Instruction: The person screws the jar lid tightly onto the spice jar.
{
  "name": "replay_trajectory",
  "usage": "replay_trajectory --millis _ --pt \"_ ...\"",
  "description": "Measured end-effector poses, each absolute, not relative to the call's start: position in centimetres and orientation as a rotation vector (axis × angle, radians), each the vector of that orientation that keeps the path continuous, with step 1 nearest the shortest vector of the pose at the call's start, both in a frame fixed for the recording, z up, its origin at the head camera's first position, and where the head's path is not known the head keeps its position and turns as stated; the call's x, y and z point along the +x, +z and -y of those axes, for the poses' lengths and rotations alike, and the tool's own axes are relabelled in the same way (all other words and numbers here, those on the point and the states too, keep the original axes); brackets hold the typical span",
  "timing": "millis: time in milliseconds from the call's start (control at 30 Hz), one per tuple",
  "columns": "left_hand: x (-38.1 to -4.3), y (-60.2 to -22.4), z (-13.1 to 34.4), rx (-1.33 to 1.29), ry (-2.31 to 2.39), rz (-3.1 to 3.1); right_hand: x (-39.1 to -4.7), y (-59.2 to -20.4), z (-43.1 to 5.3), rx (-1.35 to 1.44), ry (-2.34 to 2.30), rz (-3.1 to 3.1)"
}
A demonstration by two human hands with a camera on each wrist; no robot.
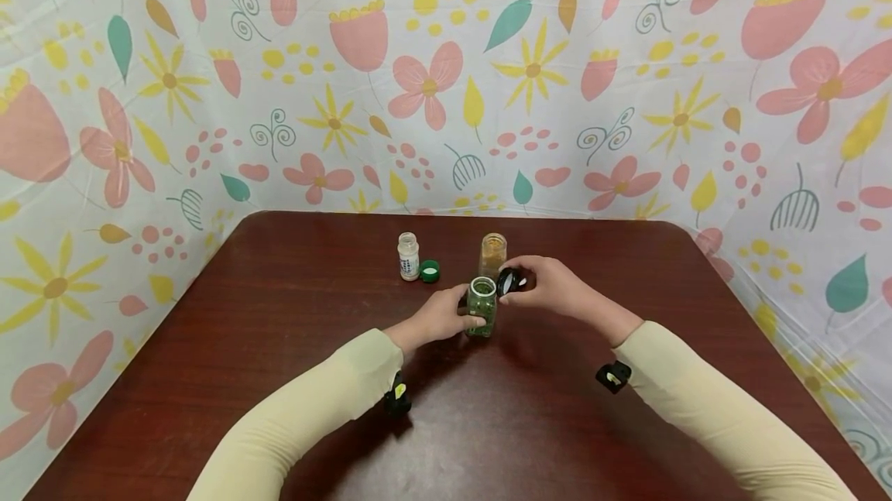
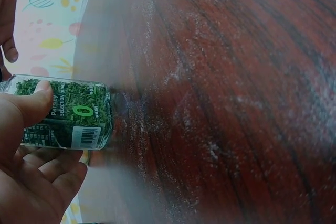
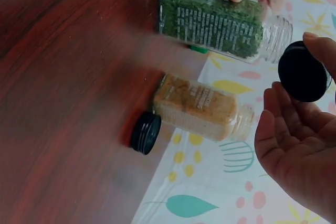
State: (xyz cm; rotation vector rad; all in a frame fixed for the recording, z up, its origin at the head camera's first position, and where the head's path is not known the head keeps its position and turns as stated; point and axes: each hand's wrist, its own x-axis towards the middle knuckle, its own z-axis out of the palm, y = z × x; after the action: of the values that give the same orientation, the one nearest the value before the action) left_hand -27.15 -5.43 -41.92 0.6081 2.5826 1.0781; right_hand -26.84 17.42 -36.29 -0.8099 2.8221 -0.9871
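Gripping parsley jar [image 1: 482, 321] with left hand [image 1: 444, 317], inward from middle of far edge of table [image 1: 313, 292]. Pinching black lid [image 3: 303, 72] in right hand [image 1: 547, 284], just beside jar's mouth. Noting nearer far edge: 1 orange-filled jar [image 1: 493, 255], 2nd black lid [image 3: 145, 132], 1 white-labelled bottle [image 1: 409, 261], 1 green cap [image 1: 430, 272].

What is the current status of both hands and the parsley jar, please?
Left hand gripping parsley jar, mouth uncovered. Right hand holding black lid beside that mouth. Uncapped orange-brown spice jar close behind; nothing visible between lid and mouth.
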Motion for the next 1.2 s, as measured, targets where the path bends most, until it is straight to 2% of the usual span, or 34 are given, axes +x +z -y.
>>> replay_trajectory --millis 1200 --pt "-27.2 -42.1 6.1 0.670 1.105 -2.572 -27.5 -38.5 -14.1 -0.821 -1.212 -2.858"
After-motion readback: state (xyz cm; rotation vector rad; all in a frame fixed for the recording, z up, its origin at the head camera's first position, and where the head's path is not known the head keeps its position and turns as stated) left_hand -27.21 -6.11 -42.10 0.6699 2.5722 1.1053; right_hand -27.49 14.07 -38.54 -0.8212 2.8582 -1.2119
